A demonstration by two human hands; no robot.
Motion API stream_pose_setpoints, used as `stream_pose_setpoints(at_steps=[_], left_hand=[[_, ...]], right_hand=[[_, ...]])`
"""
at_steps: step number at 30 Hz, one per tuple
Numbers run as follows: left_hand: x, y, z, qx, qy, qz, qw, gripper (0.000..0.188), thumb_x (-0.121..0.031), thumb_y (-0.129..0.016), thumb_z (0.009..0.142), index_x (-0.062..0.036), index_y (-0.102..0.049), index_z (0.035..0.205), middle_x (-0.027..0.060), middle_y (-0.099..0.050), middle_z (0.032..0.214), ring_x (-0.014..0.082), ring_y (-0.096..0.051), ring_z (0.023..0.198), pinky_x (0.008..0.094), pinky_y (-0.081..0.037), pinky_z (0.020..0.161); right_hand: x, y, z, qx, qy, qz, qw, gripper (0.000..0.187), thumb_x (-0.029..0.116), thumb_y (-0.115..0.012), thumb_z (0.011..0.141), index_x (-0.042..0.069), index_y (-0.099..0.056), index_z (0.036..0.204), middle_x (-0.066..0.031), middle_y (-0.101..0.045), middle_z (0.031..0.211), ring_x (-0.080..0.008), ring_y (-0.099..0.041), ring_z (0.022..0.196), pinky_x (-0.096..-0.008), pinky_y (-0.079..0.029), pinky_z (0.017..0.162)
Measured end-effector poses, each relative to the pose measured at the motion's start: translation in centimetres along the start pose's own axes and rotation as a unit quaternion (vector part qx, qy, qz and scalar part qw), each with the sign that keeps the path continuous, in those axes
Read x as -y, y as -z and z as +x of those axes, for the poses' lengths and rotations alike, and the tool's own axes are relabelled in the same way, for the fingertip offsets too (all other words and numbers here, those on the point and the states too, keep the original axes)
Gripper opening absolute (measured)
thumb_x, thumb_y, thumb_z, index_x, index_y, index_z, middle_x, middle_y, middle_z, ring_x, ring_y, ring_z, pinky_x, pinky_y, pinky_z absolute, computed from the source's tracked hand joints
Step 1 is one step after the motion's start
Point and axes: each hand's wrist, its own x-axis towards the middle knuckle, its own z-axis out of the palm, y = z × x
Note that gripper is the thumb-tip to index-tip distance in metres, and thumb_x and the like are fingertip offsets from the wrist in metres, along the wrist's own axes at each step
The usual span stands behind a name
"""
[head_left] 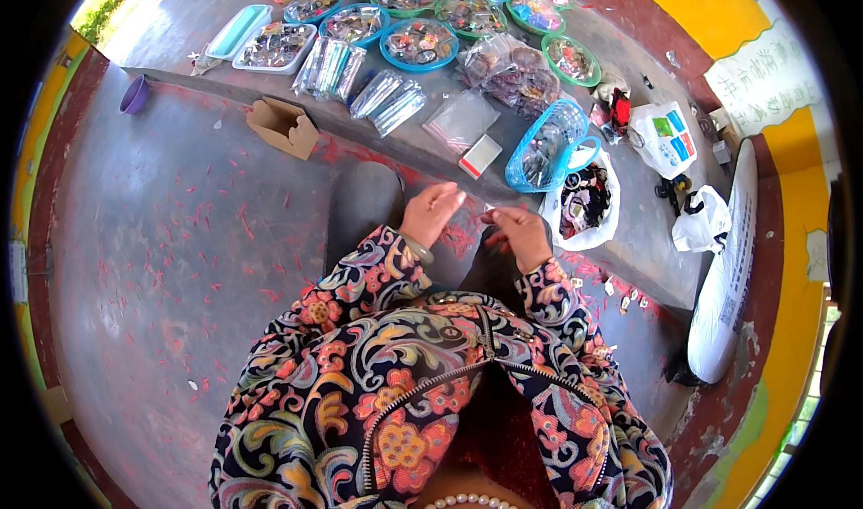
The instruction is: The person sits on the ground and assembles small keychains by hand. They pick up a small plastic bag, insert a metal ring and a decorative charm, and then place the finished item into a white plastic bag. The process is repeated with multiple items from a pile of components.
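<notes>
Evidently, the concrete floor is the largest surface, strewn with red scraps; the raised concrete ledge crosses at twelve o'clock from the hands. On it, a white plastic bag of dark articles stands at three o'clock, a blue openwork basket at half past one. An open cardboard carton sits at ten. The left hand has its thumb near its fingers; whether they clamp anything cannot be determined. The right hand pinches a small pale piece between thumb and forefinger, located between both hands; its kind is too small to tell.
</notes>
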Motion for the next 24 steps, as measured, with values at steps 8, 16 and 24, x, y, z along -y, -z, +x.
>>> stream_pose_setpoints(at_steps=[8, 16, 24], left_hand=[[0.4, 0.0, 0.1, 0.089, 0.141, -0.166, 0.972, 0.026, -0.015, -0.052, 0.085, -0.0012, -0.052, 0.106, 0.005, -0.056, 0.1, 0.0129, -0.055, 0.088, 0.0236, -0.049, 0.066], [-0.2, -0.3, -0.4, 0.187, 0.151, -0.236, 0.942, 0.027, -0.014, -0.045, 0.088, 0.0037, -0.05, 0.108, 0.0104, -0.057, 0.1, 0.017, -0.058, 0.088, 0.024, -0.05, 0.071], [-0.5, -0.4, -0.8, 0.216, 0.128, -0.212, 0.945, 0.028, -0.017, -0.045, 0.089, 0.0015, -0.05, 0.109, 0.0081, -0.057, 0.1, 0.0138, -0.057, 0.086, 0.0249, -0.049, 0.072]], right_hand=[[0.6, 0.2, -0.9, 0.081, -0.057, 0.204, 0.974, 0.028, 0.021, -0.051, 0.084, 0.002, -0.054, 0.105, -0.0087, -0.06, 0.099, -0.0095, -0.058, 0.06, -0.0177, -0.038, 0.045], [0.8, 0.7, -1.0, 0.207, -0.045, 0.246, 0.946, 0.033, 0.02, -0.051, 0.085, 0.0, -0.051, 0.111, -0.0112, -0.06, 0.1, -0.0117, -0.06, 0.059, -0.0173, -0.039, 0.042], [1.3, 1.3, -1.3, 0.248, -0.063, 0.232, 0.939, 0.038, 0.019, -0.051, 0.085, 0.002, -0.046, 0.118, -0.0115, -0.058, 0.104, -0.0125, -0.061, 0.059, -0.017, -0.04, 0.039]])
